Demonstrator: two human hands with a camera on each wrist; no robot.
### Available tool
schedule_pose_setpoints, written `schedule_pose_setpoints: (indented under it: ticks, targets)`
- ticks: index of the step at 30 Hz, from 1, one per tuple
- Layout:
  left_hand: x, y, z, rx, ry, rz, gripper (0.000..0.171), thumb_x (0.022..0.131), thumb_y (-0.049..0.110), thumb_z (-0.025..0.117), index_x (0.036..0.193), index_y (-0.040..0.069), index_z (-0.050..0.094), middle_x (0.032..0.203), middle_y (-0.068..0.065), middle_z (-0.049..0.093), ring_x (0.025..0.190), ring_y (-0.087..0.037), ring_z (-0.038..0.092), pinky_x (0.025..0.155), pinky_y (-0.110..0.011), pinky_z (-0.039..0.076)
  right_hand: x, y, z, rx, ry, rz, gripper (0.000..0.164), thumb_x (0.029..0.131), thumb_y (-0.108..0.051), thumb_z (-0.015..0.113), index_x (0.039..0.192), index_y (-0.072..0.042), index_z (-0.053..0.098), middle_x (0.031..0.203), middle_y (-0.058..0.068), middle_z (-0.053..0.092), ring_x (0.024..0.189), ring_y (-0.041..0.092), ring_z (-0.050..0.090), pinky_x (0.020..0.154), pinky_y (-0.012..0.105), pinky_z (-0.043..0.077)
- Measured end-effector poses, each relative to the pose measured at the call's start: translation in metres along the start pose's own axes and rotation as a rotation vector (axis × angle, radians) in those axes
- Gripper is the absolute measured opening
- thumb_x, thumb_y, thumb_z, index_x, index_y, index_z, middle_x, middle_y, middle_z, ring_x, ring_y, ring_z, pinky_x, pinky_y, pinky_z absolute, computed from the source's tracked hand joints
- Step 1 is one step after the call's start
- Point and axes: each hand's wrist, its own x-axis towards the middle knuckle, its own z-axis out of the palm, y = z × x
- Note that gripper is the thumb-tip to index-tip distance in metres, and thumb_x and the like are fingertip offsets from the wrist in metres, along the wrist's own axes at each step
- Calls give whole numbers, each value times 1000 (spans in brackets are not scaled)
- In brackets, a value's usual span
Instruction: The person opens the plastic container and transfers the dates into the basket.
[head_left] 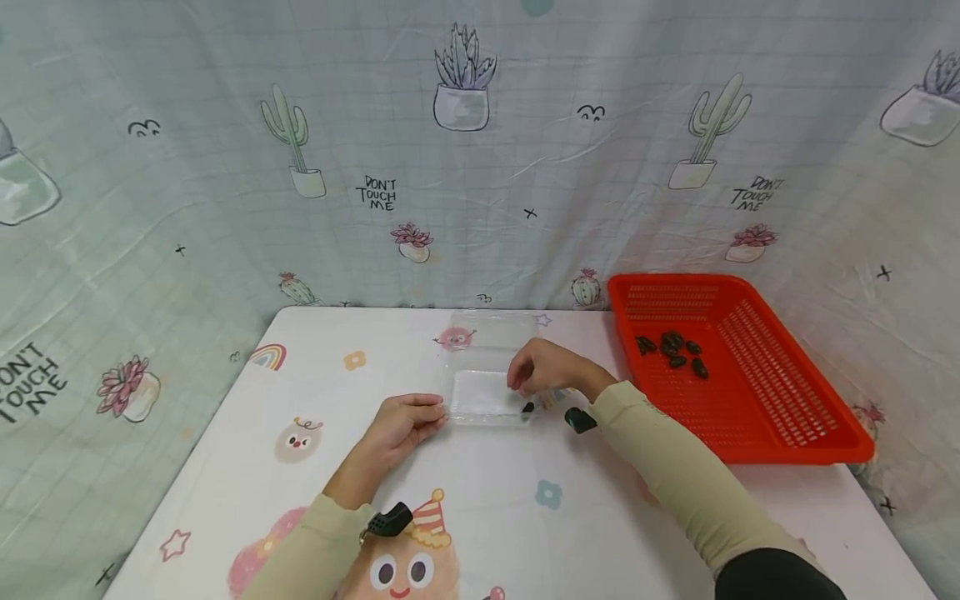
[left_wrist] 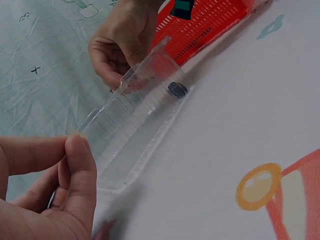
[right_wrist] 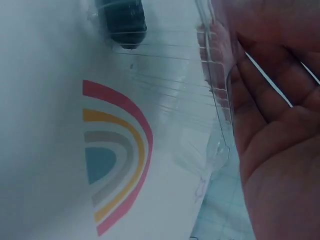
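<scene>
A clear plastic box (head_left: 480,392) with its hinged lid (head_left: 492,330) folded back lies on the table. At its left edge my left hand (head_left: 406,423) pinches the rim between thumb and fingers, as the left wrist view (left_wrist: 60,180) also shows. One small dark oval piece (left_wrist: 177,90) lies in the box's near right corner. My right hand (head_left: 543,367) is over the right side of the box, fingers bent downward. Through the clear wall some of its fingertips (right_wrist: 215,75) show in the right wrist view; I cannot tell whether they hold anything.
A red plastic basket (head_left: 780,450) stands to the right, with several dark oval pieces (head_left: 673,342) toward its back left. The white table (head_left: 495,483) carries printed cartoon figures. Behind it hangs a patterned cloth (head_left: 517,167).
</scene>
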Motion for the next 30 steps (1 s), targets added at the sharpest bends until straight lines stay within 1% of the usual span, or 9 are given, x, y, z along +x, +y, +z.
schedule_pose_setpoints:
  ticks: [4, 7, 11, 13, 16, 20, 25, 30]
  targets:
    - [-1, -1, 1, 3, -5, 4, 43, 94, -11, 64, 133, -22, 51, 90, -6, 72, 80, -11, 72, 77, -23, 62, 5, 2, 1, -71, -74, 2, 16, 83, 8, 75, 96, 0, 80, 88, 8, 75, 76, 11, 62, 74, 23, 58]
    - [-2, -3, 1, 3, 17, -7, 41, 94, -12, 64, 133, -21, 52, 92, -7, 71, 82, -12, 72, 78, -24, 63, 7, 0, 3, -123, -123, 28, 18, 80, 9, 77, 93, -3, 80, 84, 4, 73, 75, 10, 61, 72, 22, 57]
    - [-3, -6, -1, 9, 35, -17, 40, 94, -12, 64, 132, -19, 54, 94, -9, 71, 83, -13, 72, 79, -24, 63, 11, -1, 9, -213, -157, 58, 18, 79, 9, 79, 88, -8, 80, 80, -3, 70, 74, 10, 60, 68, 22, 56]
    - [-3, -6, -2, 11, 37, -17, 40, 94, -11, 64, 132, -18, 54, 94, -8, 71, 83, -13, 72, 78, -24, 63, 13, -1, 13, -271, -168, 53, 19, 79, 8, 79, 85, -10, 80, 79, -4, 70, 74, 9, 60, 67, 22, 55]
    - [-3, -7, -2, 4, 34, -14, 39, 94, -12, 64, 132, -18, 54, 93, -8, 71, 82, -13, 72, 78, -24, 63, 15, -3, 16, -326, -185, 45, 23, 78, 10, 77, 83, -13, 80, 78, -5, 71, 74, 8, 60, 68, 22, 54]
    - [-4, -6, 0, 0, 33, -5, 40, 94, -11, 65, 131, -20, 54, 93, -9, 72, 82, -13, 72, 77, -24, 63, 15, -3, 18, -350, -200, 41, 31, 79, 13, 70, 83, -16, 81, 79, -7, 72, 76, 8, 61, 70, 22, 55]
    - [-4, -4, 2, 1, 31, 5, 42, 94, -12, 65, 132, -21, 52, 91, -9, 72, 80, -12, 72, 76, -23, 63, 14, -4, 18, -364, -213, 51, 37, 78, 17, 65, 83, -17, 81, 81, -6, 73, 79, 12, 64, 72, 23, 56]
    - [-5, -3, 5, -4, 37, 3, 42, 93, -12, 65, 132, -21, 52, 89, -7, 72, 79, -11, 72, 75, -22, 63, 16, -6, 17, -427, -230, 58, 37, 80, 16, 63, 78, -17, 80, 78, -6, 70, 77, 15, 61, 69, 24, 52]
